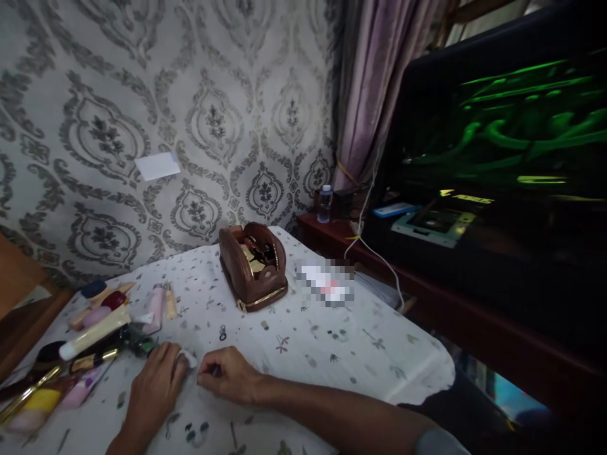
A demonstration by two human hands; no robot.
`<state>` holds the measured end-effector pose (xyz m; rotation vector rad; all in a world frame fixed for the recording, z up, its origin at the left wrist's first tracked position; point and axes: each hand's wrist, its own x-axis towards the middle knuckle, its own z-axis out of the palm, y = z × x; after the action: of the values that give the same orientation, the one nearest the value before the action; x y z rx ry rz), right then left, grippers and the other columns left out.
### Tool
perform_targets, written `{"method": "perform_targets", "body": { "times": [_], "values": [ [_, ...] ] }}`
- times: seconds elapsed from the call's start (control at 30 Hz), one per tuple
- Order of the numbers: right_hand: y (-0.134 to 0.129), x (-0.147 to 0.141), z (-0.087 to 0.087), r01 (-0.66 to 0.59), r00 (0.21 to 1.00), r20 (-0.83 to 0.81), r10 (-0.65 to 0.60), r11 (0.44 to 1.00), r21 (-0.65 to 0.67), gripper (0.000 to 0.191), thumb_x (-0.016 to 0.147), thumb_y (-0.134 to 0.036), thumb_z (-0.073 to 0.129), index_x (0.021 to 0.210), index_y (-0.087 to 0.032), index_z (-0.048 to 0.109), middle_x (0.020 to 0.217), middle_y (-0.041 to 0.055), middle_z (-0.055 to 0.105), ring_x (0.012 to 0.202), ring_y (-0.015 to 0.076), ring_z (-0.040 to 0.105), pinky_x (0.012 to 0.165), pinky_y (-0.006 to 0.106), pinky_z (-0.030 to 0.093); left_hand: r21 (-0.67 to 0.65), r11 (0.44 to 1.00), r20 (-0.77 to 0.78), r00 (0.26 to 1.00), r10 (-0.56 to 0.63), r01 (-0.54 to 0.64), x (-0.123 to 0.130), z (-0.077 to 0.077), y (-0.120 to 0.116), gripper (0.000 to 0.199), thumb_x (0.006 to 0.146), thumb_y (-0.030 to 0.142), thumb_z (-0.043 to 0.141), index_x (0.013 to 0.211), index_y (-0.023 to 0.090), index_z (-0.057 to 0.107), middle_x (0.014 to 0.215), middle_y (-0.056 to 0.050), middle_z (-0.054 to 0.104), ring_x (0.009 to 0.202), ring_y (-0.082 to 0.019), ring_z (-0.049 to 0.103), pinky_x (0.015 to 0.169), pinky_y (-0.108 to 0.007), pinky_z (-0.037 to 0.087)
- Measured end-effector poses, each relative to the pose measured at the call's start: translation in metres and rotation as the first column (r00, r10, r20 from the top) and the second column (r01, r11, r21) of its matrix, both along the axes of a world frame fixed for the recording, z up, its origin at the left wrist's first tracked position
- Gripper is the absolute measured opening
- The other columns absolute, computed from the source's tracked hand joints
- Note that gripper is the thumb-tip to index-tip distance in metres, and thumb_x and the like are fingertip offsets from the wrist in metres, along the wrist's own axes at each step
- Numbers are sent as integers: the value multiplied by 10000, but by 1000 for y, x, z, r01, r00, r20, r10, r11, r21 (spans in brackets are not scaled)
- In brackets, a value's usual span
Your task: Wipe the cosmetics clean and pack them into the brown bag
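My left hand (pixel 159 382) rests low over the table with its fingers bent together. A small white piece (pixel 190 358), too blurred to name, pokes out at its fingertips. My right hand (pixel 230 373) is just to the right, fingers curled into a pinch; whatever lies between them is hidden. Beyond my left fingers is a dark green item (pixel 141 342), beside a cream tube with a white cap (pixel 97 332). Farther back stands a brown cosmetic bag (pixel 253 272), unzipped, with several items showing inside.
Several cosmetics crowd the table's left side, including a pink tube (pixel 154 309) and a yellow-and-pink bottle (pixel 35 407). A blurred-out white object (pixel 327 282) lies right of the bag. A patterned cloth (pixel 360 360) covers the table. A bottle (pixel 325 203) and white cable (pixel 379 253) are beyond.
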<state>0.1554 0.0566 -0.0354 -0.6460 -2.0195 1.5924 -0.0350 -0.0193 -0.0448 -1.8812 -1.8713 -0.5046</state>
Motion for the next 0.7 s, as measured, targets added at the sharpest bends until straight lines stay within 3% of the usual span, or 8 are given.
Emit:
{"method": "perform_targets", "body": {
  "times": [0.1, 0.27, 0.47, 0.7],
  "values": [
    [2, 1, -2, 4, 1000, -10, -4, 1000, -16, 72, 756, -148, 652, 685, -144, 666, 587, -60, 520, 573, 84, 462, 552, 184, 364, 22, 1000, -55, 998, 0, 2, -3, -5, 1, 368, 978, 401, 339, 825, 235, 629, 890, -61, 676, 892, -237, 621, 734, -313, 499],
    [3, 3, -1, -13, 999, -32, 12, 998, -55, 78, 759, -143, 650, 681, -148, 651, 573, -66, 517, 546, 78, 469, 540, 181, 368, 45, 995, -168, 982, -81, 90, -12, -11, 0, 498, 996, 320, 221, 869, 244, 696, 870, -76, 705, 927, -262, 628, 818, -354, 494],
    [3, 3, -3, -14, 999, -36, 12, 999, -48, 40, 736, -132, 667, 698, -139, 673, 588, -64, 537, 559, 76, 480, 546, 174, 378, 12, 999, 24, 999, 48, -48, -5, -3, -1, 331, 942, 418, 390, 730, 253, 583, 753, -29, 653, 779, -212, 644, 683, -285, 488],
    [4, 4, -4, -23, 999, -42, 21, 999, -48, 39, 752, -150, 670, 737, -141, 705, 572, -67, 536, 573, 84, 488, 590, 187, 398, -25, 995, 171, 980, 99, -96, -4, 4, 2, 273, 909, 433, 389, 745, 248, 505, 675, 3, 615, 654, -201, 656, 620, -285, 476]
  ]
}}
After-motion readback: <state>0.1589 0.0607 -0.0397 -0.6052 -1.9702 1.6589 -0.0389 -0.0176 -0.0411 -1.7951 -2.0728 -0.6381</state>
